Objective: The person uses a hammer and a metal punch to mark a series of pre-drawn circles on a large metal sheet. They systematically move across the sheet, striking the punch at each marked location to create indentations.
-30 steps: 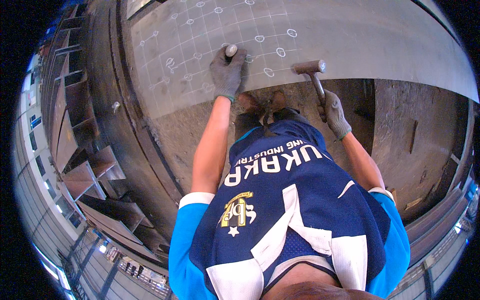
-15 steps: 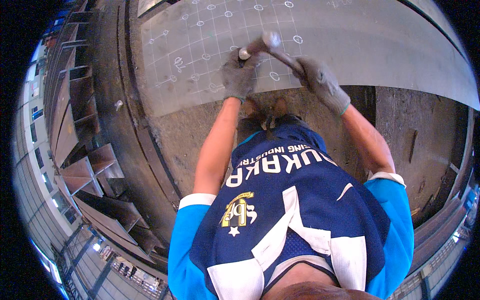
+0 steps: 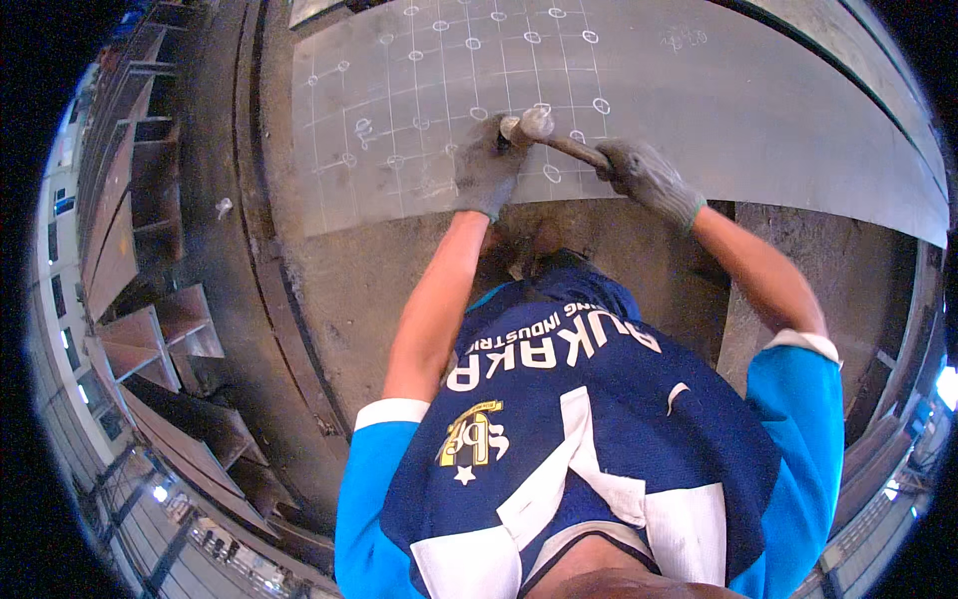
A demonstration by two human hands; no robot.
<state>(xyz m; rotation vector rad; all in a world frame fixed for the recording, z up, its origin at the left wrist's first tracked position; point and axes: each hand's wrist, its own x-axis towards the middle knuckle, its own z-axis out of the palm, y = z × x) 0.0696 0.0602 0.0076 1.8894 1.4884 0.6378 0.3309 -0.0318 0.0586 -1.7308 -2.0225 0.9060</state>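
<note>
Over a grey steel plate (image 3: 758,110) marked with a white chalk grid and circles, both my gloved hands are at work. My right hand (image 3: 649,180) is closed round the handle of a hammer (image 3: 537,122), whose shiny head is beside the top of my left hand. My left hand (image 3: 486,170), somewhat blurred, is closed round a short metal punch (image 3: 510,128). Only the punch's round bright top shows; the shaft and tip are hidden by the glove. The hammer head overlaps the punch top in view, and I cannot tell whether they touch.
Brown, dirty floor (image 3: 369,270) lies between my feet and the plate. Steel beams with welded ribs (image 3: 160,349) run along the left. A long dark rail (image 3: 264,200) lies between them and the plate. Another steel edge (image 3: 808,50) borders the plate's far side.
The hammer head has come down closer to the punch top and my left hand. The view has shifted slightly, so the plate sits lower in the picture. Both grips are kept.
</note>
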